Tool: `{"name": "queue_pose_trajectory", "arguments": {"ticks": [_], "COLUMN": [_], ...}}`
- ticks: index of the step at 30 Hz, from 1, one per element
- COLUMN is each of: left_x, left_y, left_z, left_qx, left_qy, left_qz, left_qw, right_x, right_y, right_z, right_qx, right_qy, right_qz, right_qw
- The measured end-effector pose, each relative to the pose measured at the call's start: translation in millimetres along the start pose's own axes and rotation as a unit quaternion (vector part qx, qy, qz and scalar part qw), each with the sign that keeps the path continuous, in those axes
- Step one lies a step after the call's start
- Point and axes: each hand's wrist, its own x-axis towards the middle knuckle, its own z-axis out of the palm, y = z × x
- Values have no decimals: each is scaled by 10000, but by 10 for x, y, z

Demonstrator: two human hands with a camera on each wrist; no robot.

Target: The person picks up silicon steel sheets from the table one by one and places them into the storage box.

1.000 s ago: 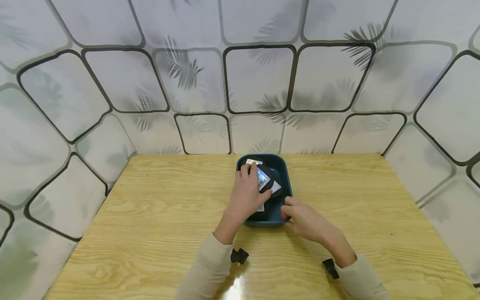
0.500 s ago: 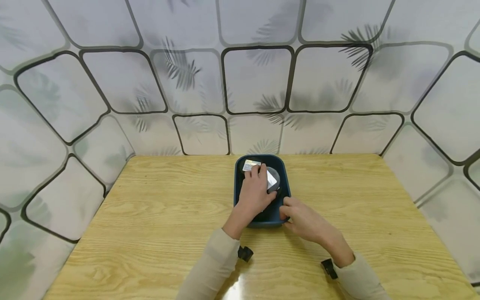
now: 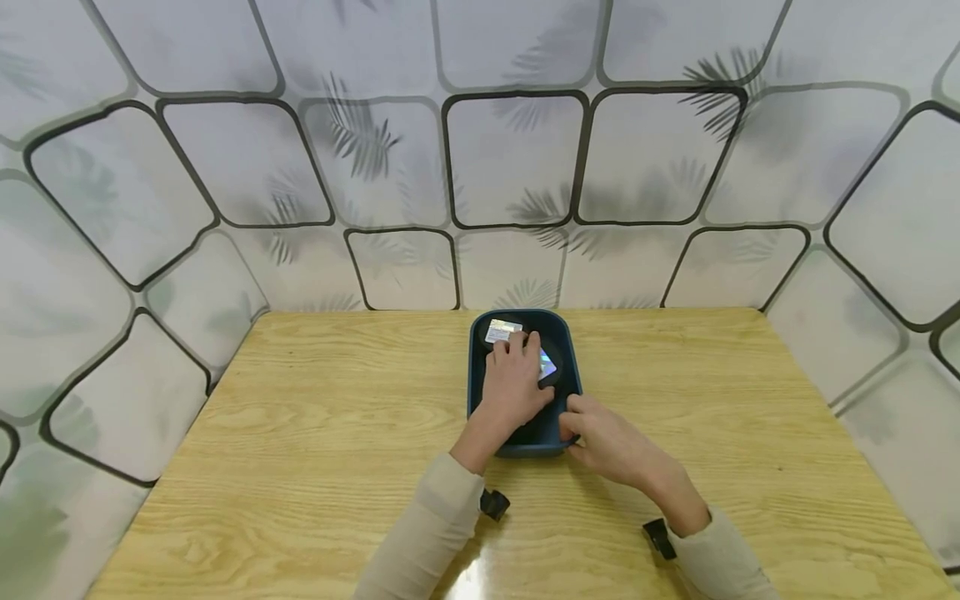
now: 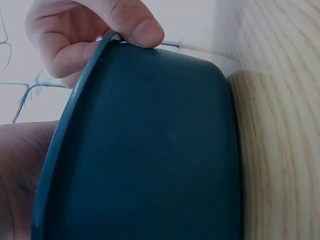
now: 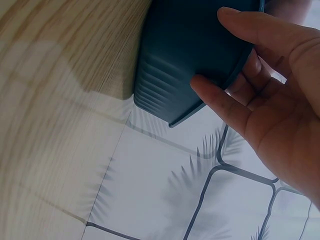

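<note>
A dark blue rectangular plastic bin stands on the table, its outer wall filling much of the left wrist view. Inside lie flat round black things with shiny silver labels; one label shows at the far left corner. My left hand reaches into the bin, fingers bent over another round black disc with its thumb at the near edge. The hand hides most of that disc. At the near right corner my right hand pinches the rim, digits pressed on the outer wall in the right wrist view.
The wooden table extends to both sides of the bin. A pale patterned backdrop with dark outlines and leaf prints rises right behind the bin and along both sides. Black wrist cameras sit at the sleeves.
My left hand has shifted slightly right and forward, with the labelled disc near it moving right and turning. The far left label is more exposed. The right hand keeps its hold on the rim.
</note>
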Motion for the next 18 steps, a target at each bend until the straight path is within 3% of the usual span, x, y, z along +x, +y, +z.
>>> {"name": "queue_pose_trajectory", "arguments": {"ticks": [18], "left_x": [5], "left_y": [3], "left_z": [-25], "left_qx": [-79], "left_qy": [-373], "left_qz": [182], "left_qw": [9991], "right_x": [3], "right_y": [-11], "right_z": [-25], "right_qx": [35], "right_qy": [-246], "right_qz": [157], "right_qw": [9996]}}
